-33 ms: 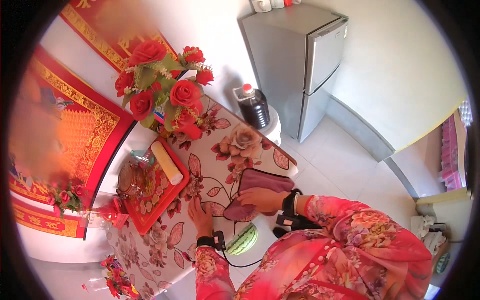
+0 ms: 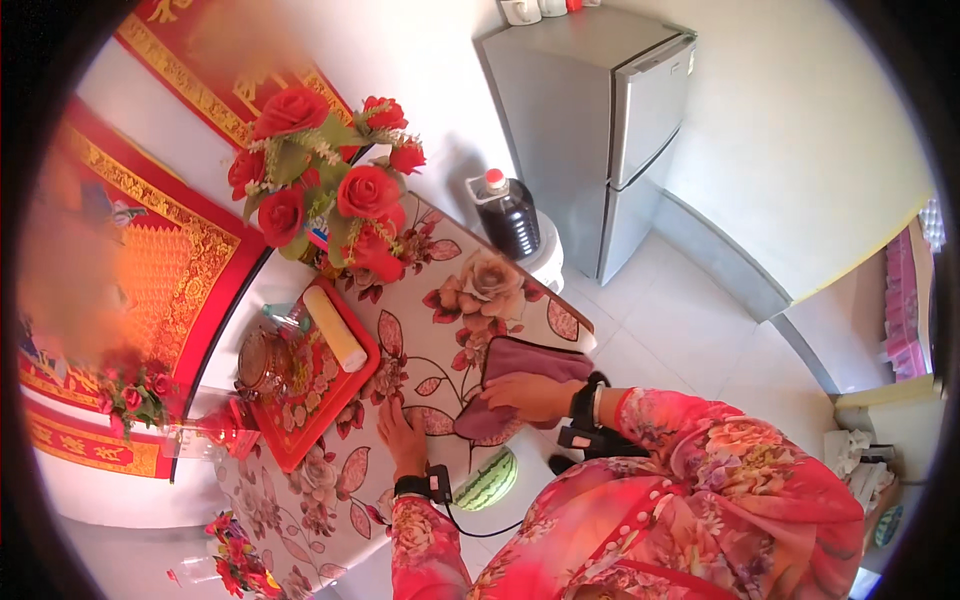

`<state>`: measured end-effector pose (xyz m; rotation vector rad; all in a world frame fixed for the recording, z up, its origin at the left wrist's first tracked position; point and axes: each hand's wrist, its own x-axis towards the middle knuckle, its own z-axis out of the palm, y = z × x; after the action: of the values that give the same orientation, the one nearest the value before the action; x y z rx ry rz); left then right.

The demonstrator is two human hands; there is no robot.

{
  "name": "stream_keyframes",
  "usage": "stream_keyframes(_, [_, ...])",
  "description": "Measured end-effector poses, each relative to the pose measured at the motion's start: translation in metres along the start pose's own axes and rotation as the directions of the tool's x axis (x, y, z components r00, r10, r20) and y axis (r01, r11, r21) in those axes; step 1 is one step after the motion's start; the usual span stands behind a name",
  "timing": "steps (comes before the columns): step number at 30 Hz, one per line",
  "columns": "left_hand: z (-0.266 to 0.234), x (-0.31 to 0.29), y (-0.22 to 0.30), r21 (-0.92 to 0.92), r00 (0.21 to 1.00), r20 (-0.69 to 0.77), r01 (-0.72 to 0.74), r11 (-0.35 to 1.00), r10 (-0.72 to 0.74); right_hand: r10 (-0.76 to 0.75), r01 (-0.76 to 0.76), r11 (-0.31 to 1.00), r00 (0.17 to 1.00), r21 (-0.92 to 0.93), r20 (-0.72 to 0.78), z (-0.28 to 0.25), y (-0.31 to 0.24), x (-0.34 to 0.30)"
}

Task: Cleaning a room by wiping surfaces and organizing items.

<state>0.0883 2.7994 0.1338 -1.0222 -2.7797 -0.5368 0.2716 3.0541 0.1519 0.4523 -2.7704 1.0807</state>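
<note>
A purple cloth (image 2: 535, 358) with a dark edge lies bunched on the flower-patterned table cover (image 2: 405, 300), near the table's right edge. My right hand (image 2: 530, 396) presses down on it with the fingers bent over its folds; part of the cloth lies under the palm. To the left, my left hand (image 2: 403, 440) rests flat on the table cover with its fingers stretched out, holding nothing. Black straps with small boxes circle both wrists. A striped green watermelon (image 2: 487, 480) shows between my forearms, below the cloth.
A red tray (image 2: 290, 452) bears an amber glass vessel (image 2: 264, 362) and a pale yellow roll (image 2: 335, 330). Red artificial roses (image 2: 370, 190) stand at the table's far end. A jug of dark liquid (image 2: 510, 222) sits on a white stool beside the grey fridge (image 2: 560, 110).
My right hand and the purple cloth have shifted slightly to the right together. The left hand stays in nearly the same place.
</note>
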Motion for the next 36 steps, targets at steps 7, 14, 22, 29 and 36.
stream_keyframes(7, [0.000, 0.019, -0.001, 0.038, 0.987, 0.123, 0.098, 0.994, -0.102, 0.202, -0.180, 0.973, 0.968, 0.147, -0.151, -0.093, 0.096, -0.018])
stream_keyframes(14, [0.039, 0.121, 0.137, -0.158, 0.972, 0.057, -0.218, 0.963, 0.229, 0.565, -0.229, 0.764, 0.688, 0.603, -0.455, -0.201, 0.194, 0.075])
stream_keyframes(22, [0.080, 0.191, 0.188, -0.064, 0.980, 0.189, -0.052, 0.997, 0.063, 0.296, -0.281, 0.954, 0.831, 0.104, -0.471, -0.138, 0.214, 0.160])
stream_keyframes(29, [0.086, 0.202, 0.210, 0.122, 0.958, 0.280, -0.108, 0.987, 0.070, 0.222, -0.303, 0.947, 0.856, -0.105, -0.466, -0.131, 0.297, 0.221])
stream_keyframes(36, [0.084, 0.196, 0.195, 0.151, 0.946, 0.323, -0.027, 0.988, -0.023, 0.487, -0.451, 0.872, 0.835, 0.188, -0.256, -0.169, 0.313, 0.317])
